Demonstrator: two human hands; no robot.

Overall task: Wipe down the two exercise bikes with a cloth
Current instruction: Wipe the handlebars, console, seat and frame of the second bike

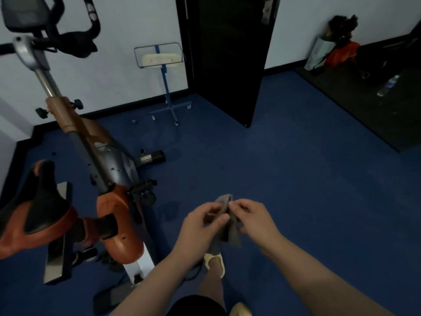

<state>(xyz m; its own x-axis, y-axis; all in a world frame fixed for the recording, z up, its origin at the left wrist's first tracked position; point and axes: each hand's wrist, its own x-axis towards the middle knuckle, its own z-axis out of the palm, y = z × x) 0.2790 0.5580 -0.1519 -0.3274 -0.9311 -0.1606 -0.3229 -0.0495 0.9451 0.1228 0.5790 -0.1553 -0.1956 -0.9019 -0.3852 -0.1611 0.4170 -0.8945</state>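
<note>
A small grey cloth (227, 226) hangs between my two hands over the blue floor. My left hand (198, 226) pinches its left side and my right hand (252, 217) pinches its top edge with thumb and fingertips. One exercise bike (109, 169) with an orange and grey body stands to the left of my hands. Its orange and black saddle (38, 208) is at the lower left, and its black handlebars and console (52, 23) rise at the upper left. A second bike is not in view.
A blue stand (164, 65) with a wire frame and a cream pad stands by the wall. A black door (230, 55) is open behind it. A dark mat (369, 110), a plastic bottle (387, 85) and bags (335, 46) lie at the right.
</note>
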